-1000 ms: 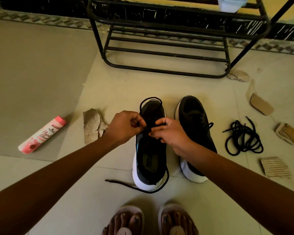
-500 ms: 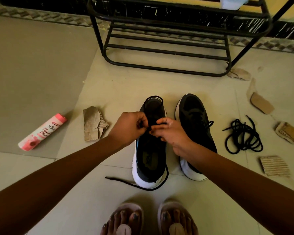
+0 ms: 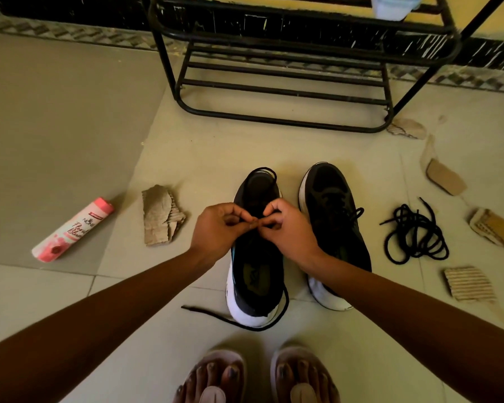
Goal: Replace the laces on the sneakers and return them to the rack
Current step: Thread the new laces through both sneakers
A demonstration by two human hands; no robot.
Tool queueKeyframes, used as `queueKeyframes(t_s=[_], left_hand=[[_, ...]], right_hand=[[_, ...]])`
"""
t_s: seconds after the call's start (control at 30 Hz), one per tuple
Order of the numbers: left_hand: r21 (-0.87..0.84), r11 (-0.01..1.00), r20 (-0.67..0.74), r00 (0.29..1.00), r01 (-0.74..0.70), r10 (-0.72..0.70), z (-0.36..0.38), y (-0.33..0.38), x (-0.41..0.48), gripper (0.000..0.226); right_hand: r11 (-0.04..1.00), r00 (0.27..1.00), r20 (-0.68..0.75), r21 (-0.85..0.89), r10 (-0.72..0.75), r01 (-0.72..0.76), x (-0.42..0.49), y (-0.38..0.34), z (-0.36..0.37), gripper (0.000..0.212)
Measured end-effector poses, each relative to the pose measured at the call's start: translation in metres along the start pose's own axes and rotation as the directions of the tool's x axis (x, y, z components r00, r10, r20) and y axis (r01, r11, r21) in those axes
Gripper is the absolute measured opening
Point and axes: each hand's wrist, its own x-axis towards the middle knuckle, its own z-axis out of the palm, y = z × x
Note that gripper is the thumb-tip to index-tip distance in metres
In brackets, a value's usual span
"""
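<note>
left hand (image 3: 216, 229) and right hand (image 3: 290, 231) pinch one lace (image 3: 233, 321) over one sneaker (image 3: 256, 282), a second sneaker (image 3: 333, 205) just beside.

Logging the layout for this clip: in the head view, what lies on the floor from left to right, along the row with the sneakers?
Pink bottle → torn cardboard → first sneaker → second sneaker → loose lace → cardboard block.
</note>
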Motion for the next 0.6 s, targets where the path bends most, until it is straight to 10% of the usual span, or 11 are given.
queueKeyframes(t_s=[0.13,0.27,0.6], left_hand=[[0.266,0.956,-0.009,0.992,-0.122,0.129,-0.003,0.007,-0.005,0.028],[0.585,0.809,0.203,0.976,-0.054,-0.082,-0.014,0.012,-0.007,0.048],[0.555,0.832,0.304,0.927,0.014,-0.218,-0.010,0.008,-0.007,0.022]], right_hand=[[0.997,1.000,-0.011,0.079,0.018,-0.017,-0.001,-0.001,-0.001,0.037],[0.983,0.998,-0.024,0.176,0.052,-0.047,-0.001,-0.001,-0.009,0.036],[0.996,0.975,-0.212,0.076,0.062,-0.047,0.005,-0.003,-0.065,0.037]])
